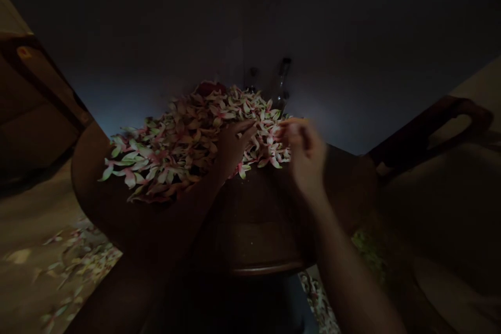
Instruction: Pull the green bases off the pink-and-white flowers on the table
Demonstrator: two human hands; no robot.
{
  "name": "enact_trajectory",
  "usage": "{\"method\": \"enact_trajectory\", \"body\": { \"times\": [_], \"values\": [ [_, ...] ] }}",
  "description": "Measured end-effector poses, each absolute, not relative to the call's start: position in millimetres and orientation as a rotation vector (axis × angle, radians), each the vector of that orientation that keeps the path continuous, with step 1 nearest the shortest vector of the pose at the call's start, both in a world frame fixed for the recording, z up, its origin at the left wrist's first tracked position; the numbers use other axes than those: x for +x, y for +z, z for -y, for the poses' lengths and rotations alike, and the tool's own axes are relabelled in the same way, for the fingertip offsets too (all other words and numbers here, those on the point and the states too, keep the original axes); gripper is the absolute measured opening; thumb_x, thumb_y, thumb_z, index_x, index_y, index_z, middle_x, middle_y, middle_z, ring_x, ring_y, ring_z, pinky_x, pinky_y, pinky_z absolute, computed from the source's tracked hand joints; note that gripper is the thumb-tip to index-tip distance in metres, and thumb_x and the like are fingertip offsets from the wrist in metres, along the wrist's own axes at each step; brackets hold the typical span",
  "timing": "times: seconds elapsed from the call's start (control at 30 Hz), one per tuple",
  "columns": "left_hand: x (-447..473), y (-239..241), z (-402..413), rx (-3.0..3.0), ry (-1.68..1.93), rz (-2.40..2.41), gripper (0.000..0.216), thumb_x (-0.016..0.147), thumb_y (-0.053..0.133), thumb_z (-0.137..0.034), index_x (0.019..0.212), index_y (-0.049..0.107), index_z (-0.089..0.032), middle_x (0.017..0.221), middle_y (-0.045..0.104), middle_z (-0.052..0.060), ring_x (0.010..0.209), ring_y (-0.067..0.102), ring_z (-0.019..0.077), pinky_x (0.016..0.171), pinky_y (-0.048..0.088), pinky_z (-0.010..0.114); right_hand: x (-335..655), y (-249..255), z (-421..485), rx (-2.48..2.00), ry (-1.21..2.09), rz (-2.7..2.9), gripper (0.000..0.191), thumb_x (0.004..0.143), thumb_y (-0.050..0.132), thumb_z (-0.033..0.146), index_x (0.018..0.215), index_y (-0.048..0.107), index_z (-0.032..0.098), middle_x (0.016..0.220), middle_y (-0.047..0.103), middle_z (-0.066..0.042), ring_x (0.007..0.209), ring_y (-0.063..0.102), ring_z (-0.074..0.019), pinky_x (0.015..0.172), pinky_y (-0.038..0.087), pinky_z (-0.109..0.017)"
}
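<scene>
A heap of pink, white and green flower petals [172, 146] lies on a dark round wooden table [258, 235]. My left hand [231, 145] rests on the right side of the heap, its fingers stretched out over the petals. My right hand [303, 150] hovers at the heap's right edge, blurred by motion, with the fingers drawn together near some petals. Whether it holds any petals is unclear in the dim light.
A dark glass object [282, 83] stands behind the heap. A wooden chair arm [434, 125] is at the right, wooden furniture [35, 88] at the left. Loose petals [74, 266] lie scattered on the floor at the lower left.
</scene>
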State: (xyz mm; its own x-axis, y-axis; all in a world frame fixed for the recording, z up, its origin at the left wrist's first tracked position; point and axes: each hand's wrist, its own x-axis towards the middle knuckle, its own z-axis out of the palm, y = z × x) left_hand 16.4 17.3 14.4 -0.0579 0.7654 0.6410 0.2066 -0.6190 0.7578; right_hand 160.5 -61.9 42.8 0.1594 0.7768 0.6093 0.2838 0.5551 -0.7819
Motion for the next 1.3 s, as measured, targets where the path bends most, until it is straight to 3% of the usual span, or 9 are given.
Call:
{"method": "enact_trajectory", "body": {
  "times": [0.1,0.2,0.33,0.77,0.9,1.1,1.3],
  "values": [
    [16,13,-20,1.935,1.624,-0.994,0.023,0.088,0.064,-0.027,0.107,0.075,-0.023,0.110,0.075,0.005,0.104,0.069,0.0182,0.092,0.051,0.029,167,24,24,-0.915,0.547,1.552,0.037,0.086,0.059,0.057,0.088,0.066,0.020,0.076,0.061,0.000,0.070,0.055,-0.0129,0.066,0.046,-0.026],
    [15,14,-21,2.184,1.435,-0.974,0.021,0.088,0.064,-0.027,0.105,0.077,-0.025,0.104,0.077,0.004,0.097,0.070,0.0182,0.089,0.052,0.029,175,-3,-1,-0.918,0.684,1.530,0.040,0.085,0.059,0.060,0.084,0.062,0.020,0.070,0.058,0.002,0.062,0.050,-0.0115,0.058,0.041,-0.024],
    [16,16,-16,2.403,1.276,-0.910,0.023,0.085,0.069,-0.024,0.106,0.076,-0.028,0.098,0.077,0.002,0.091,0.070,0.0177,0.085,0.052,0.028,187,-20,-2,-0.925,0.764,1.504,0.037,0.083,0.064,0.056,0.077,0.059,0.020,0.065,0.056,0.003,0.059,0.048,-0.0103,0.054,0.038,-0.022],
    [21,22,-3,2.247,1.312,-0.972,0.018,0.083,0.069,-0.025,0.098,0.078,-0.029,0.097,0.078,0.000,0.087,0.072,0.0176,0.080,0.054,0.028,192,-4,10,-0.928,0.753,1.462,0.032,0.081,0.068,0.047,0.070,0.063,0.018,0.059,0.059,0.003,0.048,0.043,-0.0075,0.046,0.033,-0.021],
    [21,18,-8,2.188,1.313,-0.958,0.018,0.084,0.068,-0.028,0.098,0.079,-0.026,0.086,0.078,0.001,0.074,0.071,0.0162,0.071,0.054,0.027,192,-4,11,-0.926,0.729,1.479,0.034,0.081,0.067,0.051,0.073,0.064,0.018,0.061,0.059,0.003,0.049,0.044,-0.0074,0.046,0.034,-0.021],
    [19,14,-16,2.190,1.338,-0.957,0.022,0.084,0.068,-0.035,0.101,0.079,-0.024,0.084,0.077,0.003,0.074,0.069,0.0166,0.071,0.053,0.026,191,-3,12,-0.923,0.694,1.494,0.031,0.083,0.066,0.050,0.087,0.067,0.019,0.063,0.057,0.004,0.052,0.045,-0.0075,0.047,0.036,-0.021],
    [21,21,-6,2.161,1.339,-0.990,0.025,0.089,0.059,-0.035,0.099,0.079,-0.023,0.070,0.074,-0.001,0.071,0.068,0.0159,0.066,0.050,0.024,190,-1,14,-0.941,0.595,1.487,0.027,0.084,0.067,0.045,0.086,0.069,0.019,0.060,0.053,0.004,0.052,0.042,-0.0076,0.048,0.034,-0.022]
  ]
}}
